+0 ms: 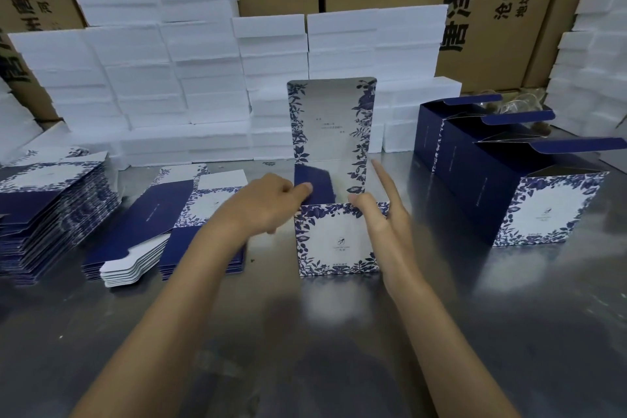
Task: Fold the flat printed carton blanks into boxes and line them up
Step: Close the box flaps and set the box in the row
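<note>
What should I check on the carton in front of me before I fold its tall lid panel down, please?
1. Carton stands upright on the metal table: ok.
2. Left hand pushes the navy side flap inward: ok.
3. Right hand steadies the front top edge, fingers straight: ok.
4. Opposite side flap tucked in: cannot tell, hidden by the right hand.
5. Lid panel upright and free to fold: ok.
6. Room beside the finished boxes on the right: ok.
</note>
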Motion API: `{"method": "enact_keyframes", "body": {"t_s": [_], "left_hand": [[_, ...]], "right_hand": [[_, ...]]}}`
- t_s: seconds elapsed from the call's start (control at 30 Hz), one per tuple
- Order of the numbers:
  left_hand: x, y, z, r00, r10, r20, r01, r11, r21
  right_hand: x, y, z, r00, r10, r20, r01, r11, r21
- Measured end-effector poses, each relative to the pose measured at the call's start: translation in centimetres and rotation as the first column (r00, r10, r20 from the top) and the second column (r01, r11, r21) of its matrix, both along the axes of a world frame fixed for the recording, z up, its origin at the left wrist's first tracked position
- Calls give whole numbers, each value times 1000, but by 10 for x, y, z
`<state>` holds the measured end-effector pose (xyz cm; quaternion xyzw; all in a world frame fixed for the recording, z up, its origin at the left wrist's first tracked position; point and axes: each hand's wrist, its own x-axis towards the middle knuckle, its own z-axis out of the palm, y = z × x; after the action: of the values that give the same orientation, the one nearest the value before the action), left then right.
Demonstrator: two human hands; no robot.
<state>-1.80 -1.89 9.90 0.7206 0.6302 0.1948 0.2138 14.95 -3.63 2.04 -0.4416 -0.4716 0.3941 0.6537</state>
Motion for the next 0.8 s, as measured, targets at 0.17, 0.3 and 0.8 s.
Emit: {"method": "enact_keyframes", "body": {"t_s": [0.17,0.3,0.8], "left_hand": [[4,10,-2,999,-6,-36,6,1000,-23],[4,22,7,999,17,-45,-21,996,-89],[1,61,-9,991,30,128,-35,999,37]], "right_hand": [[-1,0,3,999,-19,-26,19,1000,-19],[2,1,0,1000,-10,-15,9,999,-43],[5,-2,1,1000,-13,1,13,1000,-8]]}}
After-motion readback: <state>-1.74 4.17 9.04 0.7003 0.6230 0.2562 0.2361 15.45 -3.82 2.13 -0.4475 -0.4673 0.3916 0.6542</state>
